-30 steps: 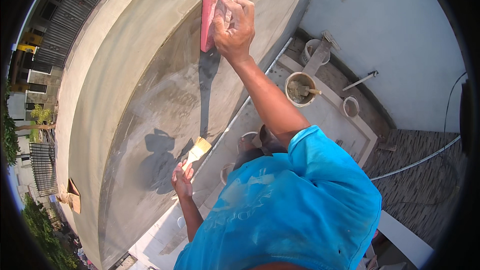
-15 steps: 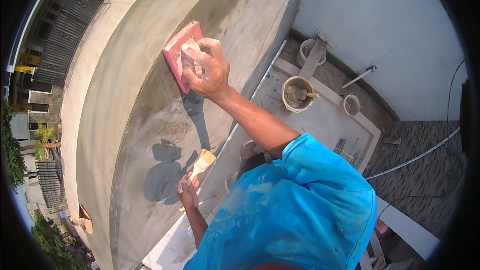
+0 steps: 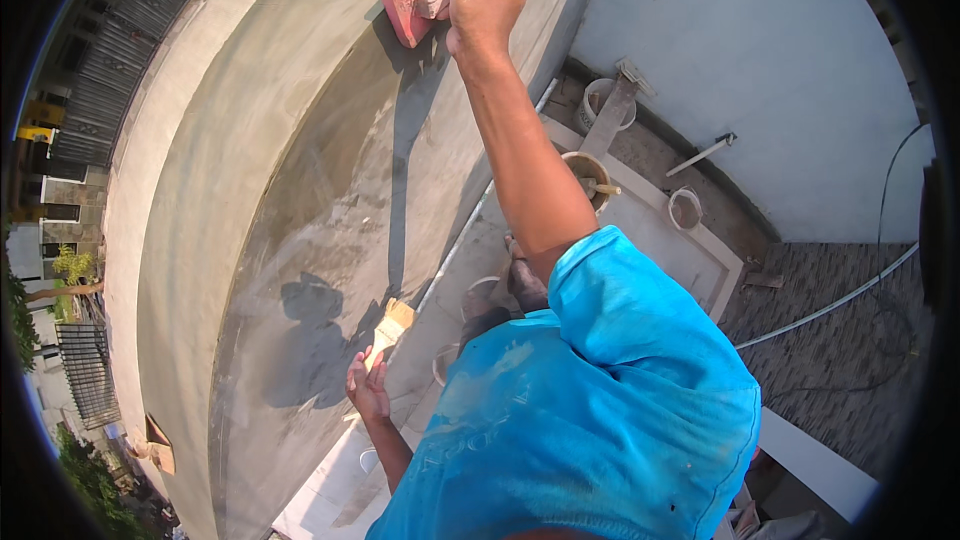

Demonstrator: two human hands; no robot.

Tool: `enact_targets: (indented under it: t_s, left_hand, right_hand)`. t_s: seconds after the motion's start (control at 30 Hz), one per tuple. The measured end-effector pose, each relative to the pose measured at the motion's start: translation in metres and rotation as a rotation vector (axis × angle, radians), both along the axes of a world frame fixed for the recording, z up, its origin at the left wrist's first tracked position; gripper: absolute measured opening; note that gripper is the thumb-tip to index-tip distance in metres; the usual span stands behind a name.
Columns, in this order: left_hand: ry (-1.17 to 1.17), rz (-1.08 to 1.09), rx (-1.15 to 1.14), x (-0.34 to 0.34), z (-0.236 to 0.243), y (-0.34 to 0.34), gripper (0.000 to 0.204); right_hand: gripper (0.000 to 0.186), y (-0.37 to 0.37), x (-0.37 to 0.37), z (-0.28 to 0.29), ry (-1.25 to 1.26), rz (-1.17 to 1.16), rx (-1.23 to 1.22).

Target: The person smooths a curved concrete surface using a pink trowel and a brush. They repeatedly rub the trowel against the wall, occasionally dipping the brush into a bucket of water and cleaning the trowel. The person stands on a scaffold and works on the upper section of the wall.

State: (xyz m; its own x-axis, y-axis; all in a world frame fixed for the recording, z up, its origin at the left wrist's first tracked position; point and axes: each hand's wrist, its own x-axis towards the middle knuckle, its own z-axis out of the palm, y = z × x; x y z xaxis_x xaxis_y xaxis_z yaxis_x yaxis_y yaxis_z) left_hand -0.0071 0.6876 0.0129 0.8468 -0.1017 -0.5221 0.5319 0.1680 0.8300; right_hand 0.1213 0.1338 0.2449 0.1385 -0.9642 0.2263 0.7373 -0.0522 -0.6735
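A red plastering float (image 3: pixel 402 2) is gripped by its pale, plaster-caked handle in my right hand (image 3: pixel 487 2), far up along the wall. Its plate is at the grey plastered surface (image 3: pixel 330 160), tilted a little; whether the whole face touches cannot be made out. Lower down, my left hand (image 3: pixel 369 387) is closed around the handle of a wide paintbrush (image 3: pixel 390 327), its pale bristles pointing up and away from me. Darker damp patches and streaks mark the plaster between my hands, where my shadow falls.
Right of the wall stand a bucket with a tool handle in it (image 3: pixel 584 176), a white bucket (image 3: pixel 606 105) under a plank (image 3: pixel 610 118), and a small pail (image 3: pixel 685 209). A pipe (image 3: pixel 702 154) juts from the white wall (image 3: pixel 745 70). A pale hose (image 3: pixel 830 305) crosses dark tiling. Beyond the wall's left side are gates.
My right hand has slid the float farther up and to the right along the wall, the arm stretching out. My left hand with the paintbrush has barely shifted.
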Motion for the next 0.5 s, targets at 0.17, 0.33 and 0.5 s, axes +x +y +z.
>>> enact_targets:
  t_s: [0.17,0.33,0.5]
  left_hand:
    - [0.006,-0.067,0.017,0.014,-0.005,-0.009,0.042]
    - [-0.06,-0.056,0.01,0.017,-0.004,-0.007,0.045]
    - [-0.026,-0.02,0.017,0.015,0.003,-0.007,0.045]
  right_hand:
    - [0.035,0.159,-0.044,-0.077,0.366,0.262,-0.094]
    - [0.04,0.109,-0.053,-0.026,0.108,0.29,0.114]
    - [0.015,-0.035,-0.013,-0.017,0.165,0.08,-0.009]
